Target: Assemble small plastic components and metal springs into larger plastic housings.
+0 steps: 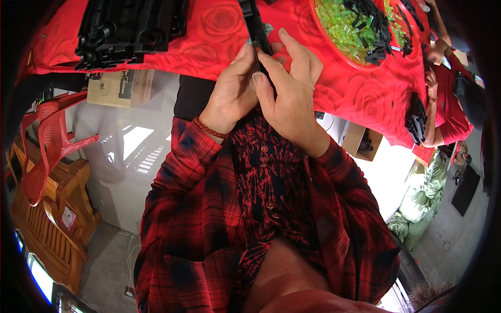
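Observation:
A long, narrow black plastic part stands out over the table edge, reaching to the top of the view. My left hand, with a beaded bracelet at its wrist, is wrapped round the part's near end. From the other side my right hand presses thumb and index finger on that same end, its other fingers curled behind. Whether a small piece lies between the fingertips cannot be made out. Grey, fuzzy-looking material shows beside the part.
Stacked black plastic parts lie at the left on the red rose-patterned cloth. A red basin of green-yellow and black pieces stands at the right. Another person works at the far right. A red chair and carton stand left.

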The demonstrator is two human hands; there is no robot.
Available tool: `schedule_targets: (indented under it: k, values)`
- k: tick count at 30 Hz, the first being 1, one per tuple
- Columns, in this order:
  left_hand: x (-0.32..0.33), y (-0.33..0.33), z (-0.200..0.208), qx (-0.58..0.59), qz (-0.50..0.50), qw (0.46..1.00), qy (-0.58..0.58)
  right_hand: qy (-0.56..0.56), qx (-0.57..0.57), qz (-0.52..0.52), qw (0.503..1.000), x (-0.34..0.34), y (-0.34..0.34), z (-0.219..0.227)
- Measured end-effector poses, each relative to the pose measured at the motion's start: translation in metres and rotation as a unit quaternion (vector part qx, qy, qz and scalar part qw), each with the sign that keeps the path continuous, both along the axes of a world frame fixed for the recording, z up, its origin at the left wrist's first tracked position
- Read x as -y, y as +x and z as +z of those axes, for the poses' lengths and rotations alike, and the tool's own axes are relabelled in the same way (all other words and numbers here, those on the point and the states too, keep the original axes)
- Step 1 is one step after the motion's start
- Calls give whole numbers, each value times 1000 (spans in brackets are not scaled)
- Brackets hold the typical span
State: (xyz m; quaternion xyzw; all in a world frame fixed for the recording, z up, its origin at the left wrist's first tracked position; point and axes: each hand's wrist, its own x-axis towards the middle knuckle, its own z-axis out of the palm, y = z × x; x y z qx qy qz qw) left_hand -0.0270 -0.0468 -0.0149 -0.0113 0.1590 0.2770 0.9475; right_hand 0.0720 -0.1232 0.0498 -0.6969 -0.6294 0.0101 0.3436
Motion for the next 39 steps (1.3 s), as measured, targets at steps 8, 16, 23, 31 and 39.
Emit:
schedule_targets:
  k: [8,16,23,31,39]
  values:
    - [3,0,-1,-24,-7,999,-42,5,38,-7,999,-4,3,-5]
    - [3,-1,-1,6,14,998,60,1,58,-7,998,-1,8,-3]
    - [0,1,3,48,-8,998,29,1,22,9,1000,0,7,-6]
    - [-11,-6,1,47,-19,998,26,110,-169,-52,978,-1,47,6]
    - [-25,-14,0,17,-30,999,6,-17,-152,-84,985,-3,84,-41]
